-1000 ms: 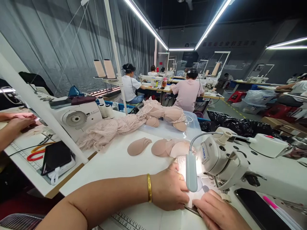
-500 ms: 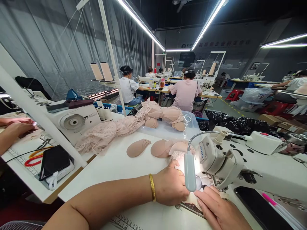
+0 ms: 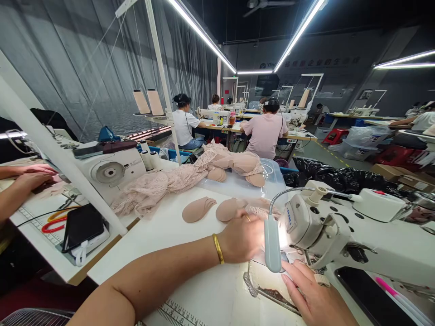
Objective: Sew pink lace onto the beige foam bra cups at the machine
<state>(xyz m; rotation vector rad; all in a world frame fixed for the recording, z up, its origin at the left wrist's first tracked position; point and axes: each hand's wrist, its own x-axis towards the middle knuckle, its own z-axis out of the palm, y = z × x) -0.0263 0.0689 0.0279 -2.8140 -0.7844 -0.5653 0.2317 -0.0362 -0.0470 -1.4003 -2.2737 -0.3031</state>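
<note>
My left hand (image 3: 242, 236) is curled at the near edge of a beige lace piece (image 3: 260, 209), left of the sewing machine's needle area. Its fingertips are partly hidden, and the lace appears pinched in them. My right hand (image 3: 311, 287) lies with fingers stretched out on the machine bed (image 3: 268, 283), just below the machine head (image 3: 299, 219). A grey lamp (image 3: 272, 244) on a bendy neck covers the sewing spot between my hands, where a small dark part shows by the right fingertips. Beige cup pads (image 3: 199, 209) lie fanned beyond my left hand.
A heap of beige lace garments (image 3: 163, 181) stretches across to a clear plastic bin (image 3: 273, 179). At right lie a black phone (image 3: 367, 294) and a pink-capped pen (image 3: 387, 286). A white thread-stand pole (image 3: 68, 149) rises at left, near a co-worker's hands (image 3: 34, 176).
My left hand has moved away from me, up toward the pads and lace, uncovering more of the machine bed. My right hand stays near the needle area. The view has shifted slightly.
</note>
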